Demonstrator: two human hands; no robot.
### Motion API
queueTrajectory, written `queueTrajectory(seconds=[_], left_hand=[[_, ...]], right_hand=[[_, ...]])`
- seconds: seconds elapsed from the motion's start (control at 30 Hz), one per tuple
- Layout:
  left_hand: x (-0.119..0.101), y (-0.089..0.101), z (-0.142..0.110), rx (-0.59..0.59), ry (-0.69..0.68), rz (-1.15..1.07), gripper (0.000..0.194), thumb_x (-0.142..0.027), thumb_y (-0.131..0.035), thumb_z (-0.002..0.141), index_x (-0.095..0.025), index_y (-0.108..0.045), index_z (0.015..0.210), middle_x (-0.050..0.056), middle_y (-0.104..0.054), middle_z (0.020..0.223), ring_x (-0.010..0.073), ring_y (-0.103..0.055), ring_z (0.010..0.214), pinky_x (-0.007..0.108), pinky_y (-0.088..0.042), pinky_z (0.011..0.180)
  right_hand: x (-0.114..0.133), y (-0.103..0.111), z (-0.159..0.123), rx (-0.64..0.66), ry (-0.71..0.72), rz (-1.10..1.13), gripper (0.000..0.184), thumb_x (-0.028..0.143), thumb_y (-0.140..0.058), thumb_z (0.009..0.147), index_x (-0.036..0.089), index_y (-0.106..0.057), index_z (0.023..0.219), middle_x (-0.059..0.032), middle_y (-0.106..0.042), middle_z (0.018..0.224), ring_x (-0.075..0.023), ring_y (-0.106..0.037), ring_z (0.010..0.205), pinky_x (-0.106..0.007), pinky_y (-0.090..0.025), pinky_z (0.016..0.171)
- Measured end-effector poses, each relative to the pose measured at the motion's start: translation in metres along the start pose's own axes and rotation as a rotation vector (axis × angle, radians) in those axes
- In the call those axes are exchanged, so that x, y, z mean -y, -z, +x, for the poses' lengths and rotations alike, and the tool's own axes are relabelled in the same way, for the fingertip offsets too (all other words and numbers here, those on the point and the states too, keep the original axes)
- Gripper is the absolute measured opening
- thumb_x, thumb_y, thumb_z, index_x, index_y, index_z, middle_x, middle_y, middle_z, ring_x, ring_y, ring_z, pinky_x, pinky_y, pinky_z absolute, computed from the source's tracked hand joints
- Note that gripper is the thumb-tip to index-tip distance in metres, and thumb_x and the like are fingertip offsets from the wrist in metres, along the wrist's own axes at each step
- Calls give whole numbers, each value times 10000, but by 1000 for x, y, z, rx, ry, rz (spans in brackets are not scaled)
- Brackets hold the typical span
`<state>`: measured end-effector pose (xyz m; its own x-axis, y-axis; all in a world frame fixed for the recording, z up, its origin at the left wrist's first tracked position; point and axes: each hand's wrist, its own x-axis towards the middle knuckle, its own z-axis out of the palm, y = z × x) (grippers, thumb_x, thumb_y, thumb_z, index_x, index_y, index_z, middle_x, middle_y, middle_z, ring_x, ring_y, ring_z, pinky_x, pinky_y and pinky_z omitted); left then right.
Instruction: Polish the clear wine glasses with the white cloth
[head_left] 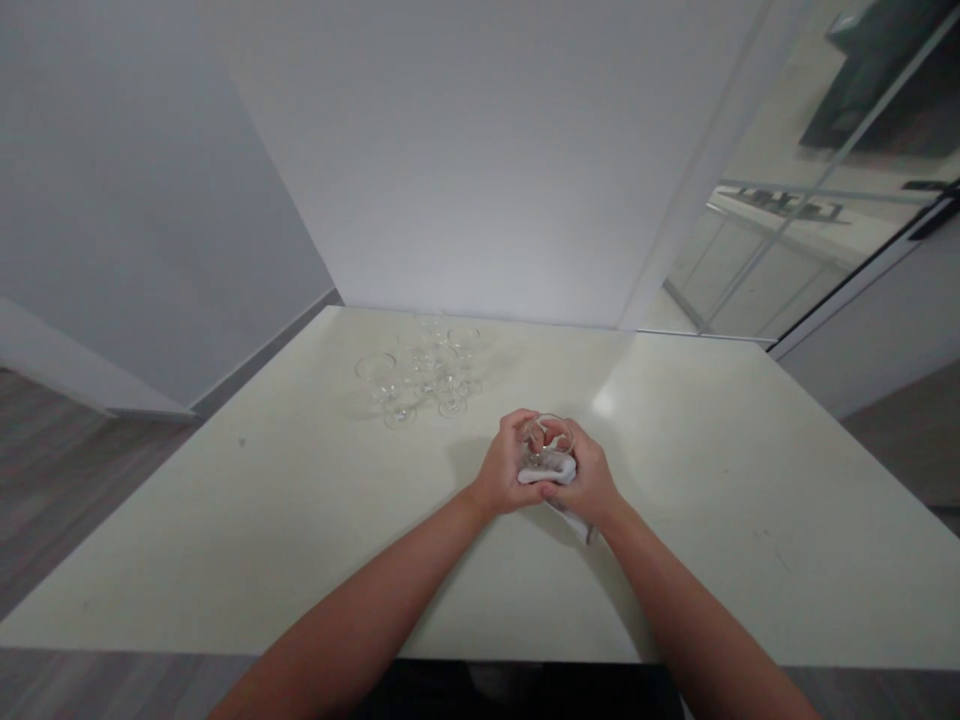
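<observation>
Both hands meet over the middle of a cream table. My left hand curls around the side of a clear stemmed glass. My right hand is closed on a white cloth pressed against the same glass, and a corner of the cloth hangs below the right wrist. Glass and cloth are partly hidden by my fingers.
Several clear stemmed glasses stand grouped at the table's far side, near the white wall. A glass sliding door is at the right. Wood-look floor lies to the left of the table.
</observation>
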<state>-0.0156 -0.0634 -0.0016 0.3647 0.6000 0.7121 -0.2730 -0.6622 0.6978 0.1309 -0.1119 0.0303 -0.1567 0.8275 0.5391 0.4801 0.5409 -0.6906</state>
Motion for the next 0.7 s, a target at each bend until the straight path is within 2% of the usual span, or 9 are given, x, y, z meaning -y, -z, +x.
queueTrajectory(seconds=[0.23,0.7], left_hand=[[1,-1,-4,9,87,6,735,-545,-704,760,-225,-283,1272,-26,-449,799,122,-456,675,239,-381,609],[-2,-1,-5,13,116,-10,709,-542,-682,785,-234,-278,1280,-24,-464,801,123,-473,685,246,-405,616]], right_hand=[[-3,0,-2,17,-77,-24,590,377,-708,678,230,-503,1211,-27,-681,908,-190,-661,733,-306,-530,686],[-2,1,-2,20,-88,-42,594,328,-718,655,227,-500,1198,-11,-692,853,-188,-670,711,-302,-538,676]])
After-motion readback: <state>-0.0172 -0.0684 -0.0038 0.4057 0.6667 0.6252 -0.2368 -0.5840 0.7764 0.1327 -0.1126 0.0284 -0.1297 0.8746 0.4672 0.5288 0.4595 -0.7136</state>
